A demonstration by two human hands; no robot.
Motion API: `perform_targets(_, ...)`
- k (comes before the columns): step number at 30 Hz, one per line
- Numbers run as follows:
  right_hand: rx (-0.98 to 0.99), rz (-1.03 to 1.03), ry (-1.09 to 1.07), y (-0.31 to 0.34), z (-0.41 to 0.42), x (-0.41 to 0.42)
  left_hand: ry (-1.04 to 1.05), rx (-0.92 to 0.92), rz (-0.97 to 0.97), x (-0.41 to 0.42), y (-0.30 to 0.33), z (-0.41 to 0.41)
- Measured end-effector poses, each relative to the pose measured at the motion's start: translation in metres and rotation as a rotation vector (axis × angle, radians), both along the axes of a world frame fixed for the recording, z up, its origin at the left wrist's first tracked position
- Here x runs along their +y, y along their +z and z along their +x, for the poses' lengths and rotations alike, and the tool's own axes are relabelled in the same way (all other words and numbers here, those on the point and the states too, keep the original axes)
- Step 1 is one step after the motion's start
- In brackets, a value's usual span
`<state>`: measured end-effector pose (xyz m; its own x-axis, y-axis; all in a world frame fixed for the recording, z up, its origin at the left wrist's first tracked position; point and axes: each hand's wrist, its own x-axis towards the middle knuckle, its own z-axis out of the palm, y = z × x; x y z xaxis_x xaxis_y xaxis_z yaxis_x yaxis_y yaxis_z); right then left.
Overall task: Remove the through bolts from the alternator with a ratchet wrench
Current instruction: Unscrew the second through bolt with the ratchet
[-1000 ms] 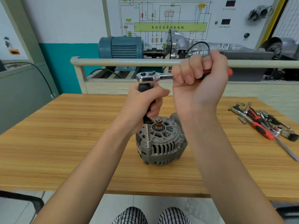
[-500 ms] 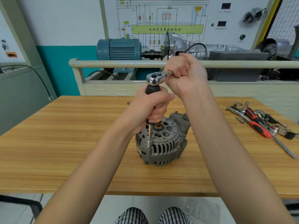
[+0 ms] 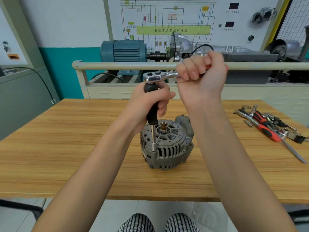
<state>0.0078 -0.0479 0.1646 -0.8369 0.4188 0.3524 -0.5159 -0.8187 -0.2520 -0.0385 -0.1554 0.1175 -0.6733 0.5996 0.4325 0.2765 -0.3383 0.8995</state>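
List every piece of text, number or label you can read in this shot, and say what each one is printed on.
"自动变速器控制电脑": black characters on the green bar of the wiring diagram board on the back wall.
Small captions under the two dark displays on that board: too blurred to read.
Small labels around the diagram's components: too small to read.
Ratchet wrench, alternator and loose tools on the table: no readable markings.

Both my forearms reach fwd, bare, wrists raised. My left hand (image 3: 147,104) is curled in a fist round an upright black grip, thumb on top. My right hand (image 3: 203,81) is higher, knuckles up, fingers wrapped tight on a horiz. handle.
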Motion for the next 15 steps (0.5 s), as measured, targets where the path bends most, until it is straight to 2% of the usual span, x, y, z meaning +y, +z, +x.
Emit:
perform_targets(2, -0.087, -0.026, 0.207, 0.005, -0.014, 0.006, -0.113, 0.021, 0.026, -0.002, 0.002, -0.003)
perform_targets(5, -0.155, -0.041, 0.518, 0.008, -0.032, 0.013, -0.339, -0.046, -0.005, -0.001, 0.003, -0.004)
perform_targets(8, -0.128, -0.038, 0.627, 0.007, -0.038, 0.019, -0.385, -0.076, -0.027, 0.002, 0.003, -0.002)
perform_targets(11, -0.066, -0.105, 0.550, 0.004, -0.030, 0.019, -0.267, -0.058, -0.023, 0.004, 0.003, 0.002)
perform_targets(15, 0.010, -0.121, 0.139, -0.004, -0.001, 0.011, -0.011, -0.073, 0.024, 0.008, 0.001, 0.010)
